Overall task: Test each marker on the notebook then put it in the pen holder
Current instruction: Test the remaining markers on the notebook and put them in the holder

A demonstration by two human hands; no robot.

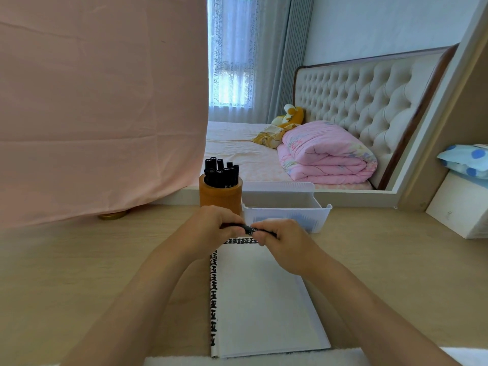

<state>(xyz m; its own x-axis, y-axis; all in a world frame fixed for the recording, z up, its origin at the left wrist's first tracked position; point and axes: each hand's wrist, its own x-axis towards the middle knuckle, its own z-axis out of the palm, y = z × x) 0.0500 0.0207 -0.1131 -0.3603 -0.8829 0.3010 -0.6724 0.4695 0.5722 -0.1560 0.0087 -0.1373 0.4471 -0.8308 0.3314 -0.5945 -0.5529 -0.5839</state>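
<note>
A black marker (pixel 247 228) lies level between both hands, just above the far edge of the notebook (pixel 264 299). My left hand (pixel 214 228) grips its left end and my right hand (pixel 285 244) grips its right end. The notebook lies open on the desk, showing a blank white page and a black-and-white patterned cover edge. Behind my left hand stands the round wooden pen holder (pixel 220 195) with several black markers (pixel 221 173) upright in it. Whether the marker's cap is on is hidden by my fingers.
A white plastic basket (pixel 286 204) stands on the wooden desk (pixel 79 260) right of the pen holder. A pink cloth (pixel 100 101) hangs at the left. A white box (pixel 459 207) stands at the far right. A mirror behind shows a bed.
</note>
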